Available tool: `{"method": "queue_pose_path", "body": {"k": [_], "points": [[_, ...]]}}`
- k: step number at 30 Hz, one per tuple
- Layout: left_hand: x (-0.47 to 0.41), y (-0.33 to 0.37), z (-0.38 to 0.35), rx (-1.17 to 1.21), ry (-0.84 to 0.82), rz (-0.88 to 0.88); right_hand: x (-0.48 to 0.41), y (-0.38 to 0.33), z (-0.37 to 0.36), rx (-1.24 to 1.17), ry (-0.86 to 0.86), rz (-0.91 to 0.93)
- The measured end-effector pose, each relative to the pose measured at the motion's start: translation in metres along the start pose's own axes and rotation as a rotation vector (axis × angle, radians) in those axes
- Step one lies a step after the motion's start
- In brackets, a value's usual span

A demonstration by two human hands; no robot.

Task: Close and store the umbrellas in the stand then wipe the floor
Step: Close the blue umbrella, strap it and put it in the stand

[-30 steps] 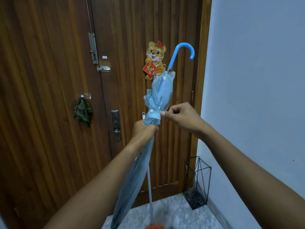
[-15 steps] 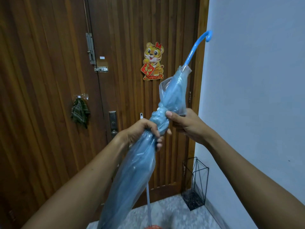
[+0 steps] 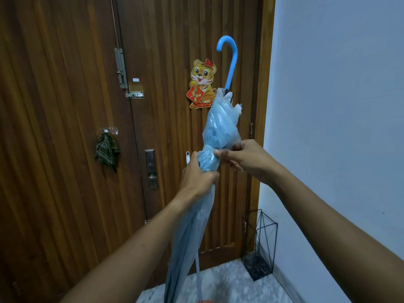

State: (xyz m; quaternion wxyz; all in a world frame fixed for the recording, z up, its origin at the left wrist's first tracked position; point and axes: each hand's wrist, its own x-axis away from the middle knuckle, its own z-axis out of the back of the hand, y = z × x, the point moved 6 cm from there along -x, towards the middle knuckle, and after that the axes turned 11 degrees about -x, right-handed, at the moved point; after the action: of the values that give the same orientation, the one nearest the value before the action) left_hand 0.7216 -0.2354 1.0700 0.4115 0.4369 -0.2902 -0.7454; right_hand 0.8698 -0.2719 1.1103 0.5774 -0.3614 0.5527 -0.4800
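Observation:
A translucent light-blue umbrella (image 3: pixel 220 125) is folded and held almost upright in front of me, its blue hooked handle (image 3: pixel 229 60) pointing up. My left hand (image 3: pixel 197 174) is wrapped around the gathered canopy at its narrow waist. My right hand (image 3: pixel 244 157) pinches the canopy folds just to the right of that spot. The lower canopy hangs down past my left forearm to the bottom edge. A black wire umbrella stand (image 3: pixel 261 243) sits on the floor in the corner, at lower right, with nothing visible inside it.
A dark wooden door (image 3: pixel 65 127) fills the left and centre, with a bolt, a lock plate, a tiger sticker (image 3: pixel 202 84) and a green checked cloth (image 3: pixel 107 152) hanging on a hook. A pale wall (image 3: pixel 338 106) is at right. Speckled floor (image 3: pixel 229 283) shows below.
The umbrella has swung back from leaning right to nearly upright, and its handle hook has turned to face left. Both hands stayed on the canopy's waist.

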Motion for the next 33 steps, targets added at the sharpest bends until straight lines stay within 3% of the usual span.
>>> {"method": "queue_pose_path", "body": {"k": [8,12,14,17,19,23,26,30,33], "points": [[0.001,0.017,-0.006,0.49,-0.324,0.045,0.011,-0.007,0.01,-0.064,-0.123,0.184],[0.01,0.032,-0.018,0.721,-0.734,0.132,0.012,-0.005,0.004,-0.379,-0.183,0.181],[0.009,0.034,-0.017,0.732,-0.817,0.085,0.011,-0.007,0.004,-0.453,-0.186,0.16],[0.005,0.027,-0.009,0.556,-0.728,0.053,0.01,-0.007,0.006,-0.428,-0.162,0.129],[0.0,0.017,-0.004,0.478,-0.631,0.064,0.009,-0.005,0.012,-0.367,-0.058,0.145],[-0.007,0.006,0.002,0.35,-0.253,0.036,0.008,-0.011,0.018,-0.118,0.169,0.241],[-0.002,0.009,-0.009,0.248,-0.11,-0.006,0.004,-0.01,0.006,0.028,0.241,0.272],[-0.006,0.001,-0.009,0.323,-0.036,0.043,0.006,-0.022,-0.006,0.044,0.136,0.264],[-0.006,0.004,-0.002,0.482,-0.046,-0.048,0.006,-0.031,-0.006,0.137,-0.031,0.24]]}}
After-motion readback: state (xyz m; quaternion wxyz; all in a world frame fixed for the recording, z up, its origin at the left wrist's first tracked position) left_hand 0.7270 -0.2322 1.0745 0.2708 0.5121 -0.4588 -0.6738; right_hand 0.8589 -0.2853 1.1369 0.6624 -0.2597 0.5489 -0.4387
